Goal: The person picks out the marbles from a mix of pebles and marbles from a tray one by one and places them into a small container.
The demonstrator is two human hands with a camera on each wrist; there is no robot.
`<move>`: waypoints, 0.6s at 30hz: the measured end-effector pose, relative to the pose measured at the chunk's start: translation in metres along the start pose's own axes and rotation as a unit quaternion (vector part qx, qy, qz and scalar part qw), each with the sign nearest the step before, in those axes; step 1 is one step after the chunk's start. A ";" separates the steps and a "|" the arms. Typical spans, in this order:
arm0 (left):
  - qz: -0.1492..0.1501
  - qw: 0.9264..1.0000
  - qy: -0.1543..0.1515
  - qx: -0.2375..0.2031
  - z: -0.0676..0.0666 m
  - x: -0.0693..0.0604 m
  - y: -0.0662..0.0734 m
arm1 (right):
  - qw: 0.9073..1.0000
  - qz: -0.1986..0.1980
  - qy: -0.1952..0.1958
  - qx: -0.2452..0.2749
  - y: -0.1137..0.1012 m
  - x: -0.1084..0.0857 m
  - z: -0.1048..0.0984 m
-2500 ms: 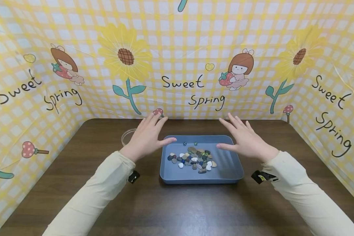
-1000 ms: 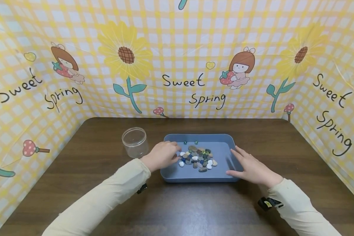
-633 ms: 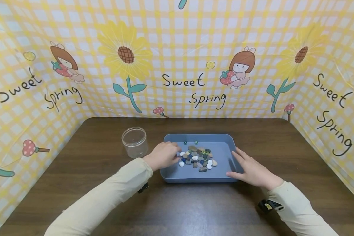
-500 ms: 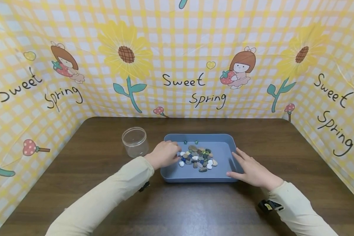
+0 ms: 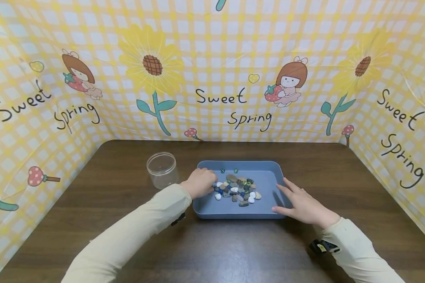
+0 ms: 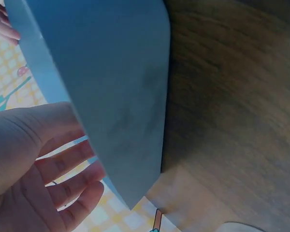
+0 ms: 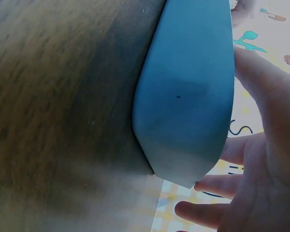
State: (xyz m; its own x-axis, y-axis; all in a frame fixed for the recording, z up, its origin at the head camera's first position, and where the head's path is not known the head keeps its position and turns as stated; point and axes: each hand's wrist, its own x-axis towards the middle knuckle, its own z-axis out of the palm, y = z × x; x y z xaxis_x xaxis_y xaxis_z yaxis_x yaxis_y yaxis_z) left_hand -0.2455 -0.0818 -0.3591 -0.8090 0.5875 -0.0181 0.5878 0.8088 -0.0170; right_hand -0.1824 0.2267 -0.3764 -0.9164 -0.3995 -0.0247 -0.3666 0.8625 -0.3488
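A blue-grey rectangular tray (image 5: 265, 215) stands on the table with a pile of pebbles (image 5: 235, 190) in it: white, grey, brown and dark ones, and some blue pieces. My left hand (image 5: 200, 183) reaches over the tray's left wall, fingers bent down beside the pile's left end. In the left wrist view, the wall hides the tips of the left thumb and forefinger, so any hold is hidden. My right hand (image 5: 306, 206) lies at the tray's right wall with fingers spread, thumb and fingertips over the rim, holding nothing visible.
A clear round jar (image 5: 162, 171) without a lid stands left of the tray. Two small green pieces (image 5: 222, 171) lie apart near the tray's back wall. A yellow checked cloth (image 5: 212, 59) encloses the brown table (image 5: 216, 251) at the back and sides.
From raised and spread above the tray, both hands have come down to its side walls. Lately the left hand has shifted slightly rightward; the right hand has stayed nearly still.
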 end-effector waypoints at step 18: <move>-0.035 0.997 -0.036 0.062 0.007 0.009 0.001 | 1.000 0.000 -0.002 0.008 0.003 0.001 0.002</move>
State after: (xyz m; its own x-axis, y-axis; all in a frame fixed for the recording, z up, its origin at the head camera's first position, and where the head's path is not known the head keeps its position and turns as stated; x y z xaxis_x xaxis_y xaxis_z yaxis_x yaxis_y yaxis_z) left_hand -0.2522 -0.0753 -0.3660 -0.8480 0.5234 -0.0832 0.5299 0.8357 -0.1445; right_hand -0.1838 0.2279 -0.3795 -0.9155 -0.4014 -0.0276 -0.3648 0.8570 -0.3639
